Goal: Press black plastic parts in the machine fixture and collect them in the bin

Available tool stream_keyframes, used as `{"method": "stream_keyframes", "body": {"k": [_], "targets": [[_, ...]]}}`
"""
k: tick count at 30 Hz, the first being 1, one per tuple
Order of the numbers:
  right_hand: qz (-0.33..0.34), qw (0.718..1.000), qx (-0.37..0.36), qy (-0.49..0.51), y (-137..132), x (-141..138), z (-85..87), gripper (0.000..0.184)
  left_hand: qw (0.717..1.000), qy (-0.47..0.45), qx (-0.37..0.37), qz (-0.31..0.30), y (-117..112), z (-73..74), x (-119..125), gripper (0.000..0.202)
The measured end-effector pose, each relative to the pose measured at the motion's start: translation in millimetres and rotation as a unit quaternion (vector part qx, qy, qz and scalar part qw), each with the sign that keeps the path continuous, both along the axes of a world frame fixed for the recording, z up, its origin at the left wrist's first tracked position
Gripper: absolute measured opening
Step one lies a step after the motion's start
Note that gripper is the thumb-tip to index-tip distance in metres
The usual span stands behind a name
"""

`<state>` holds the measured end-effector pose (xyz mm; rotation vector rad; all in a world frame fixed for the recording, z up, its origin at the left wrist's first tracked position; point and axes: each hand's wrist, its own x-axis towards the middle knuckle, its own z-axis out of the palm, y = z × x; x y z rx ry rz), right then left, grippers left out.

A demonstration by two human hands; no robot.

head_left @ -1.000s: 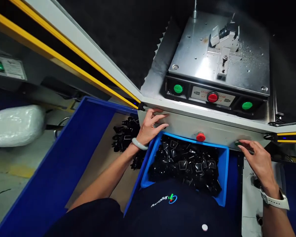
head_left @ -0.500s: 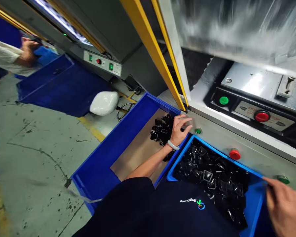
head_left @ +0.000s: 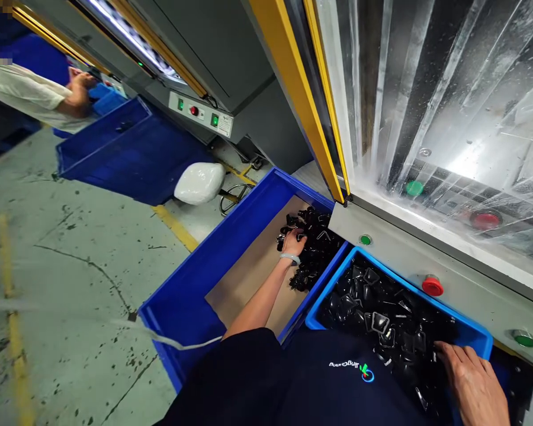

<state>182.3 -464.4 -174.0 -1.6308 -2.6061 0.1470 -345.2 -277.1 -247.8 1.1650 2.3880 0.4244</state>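
My left hand (head_left: pixel 293 241) reaches down into the large blue bin (head_left: pixel 195 278) and rests on a pile of black plastic parts (head_left: pixel 316 234), fingers curled among them. A pale bangle sits on that wrist. My right hand (head_left: pixel 469 378) lies in the small blue bin (head_left: pixel 466 328), fingers stretched flat over its heap of black parts (head_left: pixel 377 313). Between the bins, the machine's front panel (head_left: pixel 395 260) carries a green button (head_left: pixel 365 239), a red button (head_left: pixel 432 286) and a second green button (head_left: pixel 525 339). Neither hand touches them.
A clear ribbed guard (head_left: pixel 435 118) hangs over the machine's work area, beside a yellow post (head_left: pixel 293 94). A white wrapped seat (head_left: pixel 199 182) stands on the concrete floor. Another person (head_left: pixel 31 94) works at a further machine with more blue bins (head_left: pixel 111 154).
Both hands left the green buttons on the panel; the left dropped into the large bin, the right into the small bin. The clear guard came down over the work plate. The view swung left.
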Motion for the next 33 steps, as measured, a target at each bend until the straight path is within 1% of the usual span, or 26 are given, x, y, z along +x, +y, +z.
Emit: {"method": "stream_keyframes", "body": {"k": [2,4,6,8,11,13,15,16,18,20,21,23,25,27,30,32,33], "targets": [[-0.034,0.999,-0.025,0.006,2,-1,2.3,0.034,0.999,-0.045,0.015,0.020,-3,-5.3,-3,0.033],[-0.071,0.996,-0.047,0.016,4,-4,5.8,0.042,0.994,-0.086,0.026,0.061,-6,-8.8,-6,0.031],[-0.100,0.991,-0.068,0.048,5,-6,10.0,0.047,0.986,-0.123,0.035,0.106,-10,-9.2,-9,0.024],[-0.116,0.984,-0.092,0.093,5,-6,13.1,0.048,0.975,-0.158,0.052,0.149,-13,-5.5,-11,0.021],[-0.117,0.976,-0.117,0.138,5,-1,15.3,0.048,0.954,-0.193,0.105,0.205,-14,9.0,-12,0.033],[-0.116,0.968,-0.132,0.178,7,2,17.7,0.047,0.938,-0.217,0.148,0.225,-11,24.2,-8,0.042],[-0.124,0.952,-0.166,0.225,11,2,24.0,0.045,0.922,-0.253,0.186,0.225,-6,42.8,2,0.052],[-0.132,0.944,-0.184,0.242,13,0,29.3,0.046,0.909,-0.287,0.212,0.216,-3,53.0,11,0.057],[-0.145,0.932,-0.200,0.264,20,-11,43.9,0.045,0.867,-0.379,0.270,0.179,3,74.4,38,0.064],[-0.150,0.925,-0.179,0.299,29,-28,61.8,0.037,0.824,-0.460,0.303,0.133,7,96.0,75,0.068],[-0.158,0.920,-0.161,0.319,35,-38,71.0,0.035,0.816,-0.483,0.297,0.114,7,106.4,96,0.070],[-0.193,0.903,-0.127,0.363,48,-61,88.8,0.034,0.829,-0.497,0.247,0.078,5,125.3,139,0.075],[-0.234,0.878,-0.094,0.406,63,-82,105.0,0.031,0.841,-0.511,0.174,0.032,-1,140.4,177,0.082],[-0.240,0.864,-0.061,0.439,79,-100,119.7,0.021,0.846,-0.522,0.109,-0.030,-8,151.0,207,0.086],[-0.210,0.867,-0.046,0.450,100,-115,136.9,0.017,0.844,-0.511,0.055,-0.149,-16,160.4,235,0.086],[-0.201,0.872,-0.061,0.442,110,-117,143.3,0.018,0.835,-0.502,0.053,-0.217,-17,164.1,244,0.083],[-0.202,0.874,-0.071,0.435,114,-117,144.9,0.020,0.830,-0.501,0.056,-0.238,-17,165.5,247,0.082]]}}
